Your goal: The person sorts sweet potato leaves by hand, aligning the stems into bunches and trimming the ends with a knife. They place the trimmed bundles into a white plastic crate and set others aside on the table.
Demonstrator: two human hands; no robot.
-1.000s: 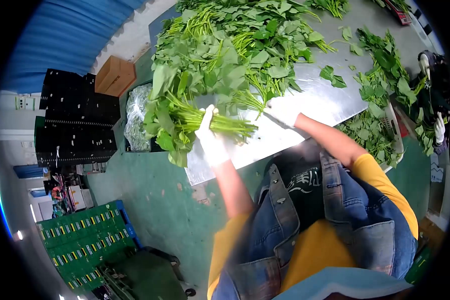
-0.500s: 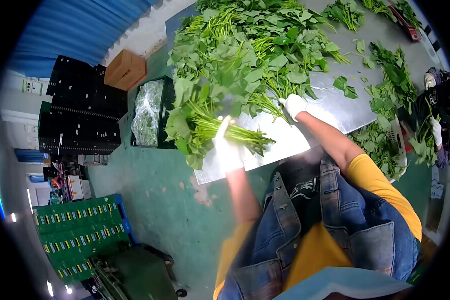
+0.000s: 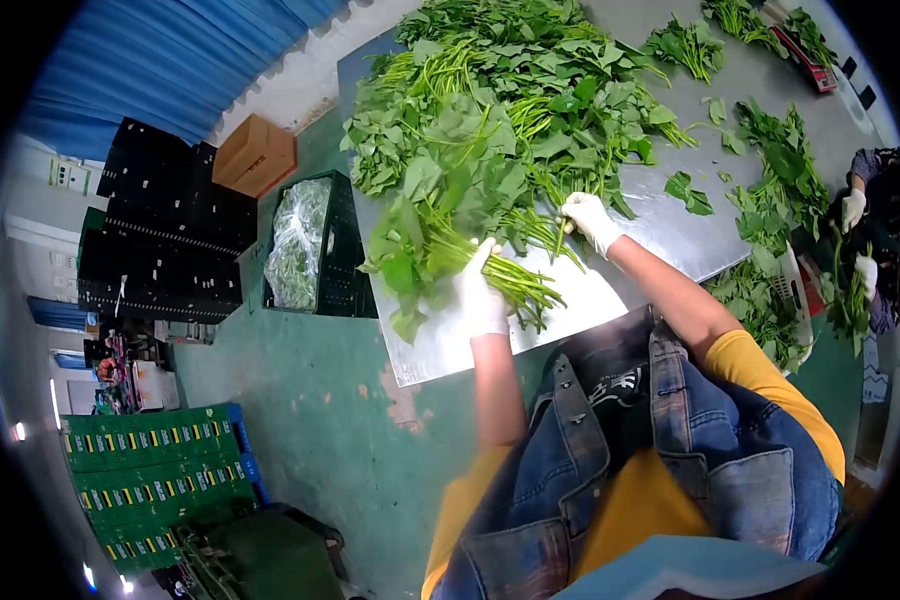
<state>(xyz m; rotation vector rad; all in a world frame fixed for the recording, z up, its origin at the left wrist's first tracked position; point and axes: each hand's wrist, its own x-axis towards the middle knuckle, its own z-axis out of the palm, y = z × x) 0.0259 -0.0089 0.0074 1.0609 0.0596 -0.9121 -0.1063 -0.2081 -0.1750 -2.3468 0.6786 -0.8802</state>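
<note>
My left hand (image 3: 481, 292), in a white glove, is wrapped round a bunch of leafy green stems (image 3: 515, 283). The bunch hangs tilted over the metal table (image 3: 410, 345), leaves to the left and cut stem ends to the right. In its white glove, my right hand (image 3: 590, 220) is closed with fingertips on a few stems (image 3: 550, 232) at the near edge of a big heap of leafy greens (image 3: 540, 110). Those stems still lie against the heap. The fingers of my left hand are partly hidden by the bunch.
Left of the table stands a dark crate (image 3: 340, 260) with bagged greens. A cardboard box (image 3: 255, 155) and stacked black crates (image 3: 170, 220) are beyond. At right, a co-worker's gloved hand (image 3: 866, 275) holds greens beside a filled basket (image 3: 792, 300). Smaller bunches (image 3: 685, 47) lie at the table's far side.
My left hand has moved a little to the right with its bunch, nearer my right hand. My right hand stays at the heap's edge, its fingers on the stems.
</note>
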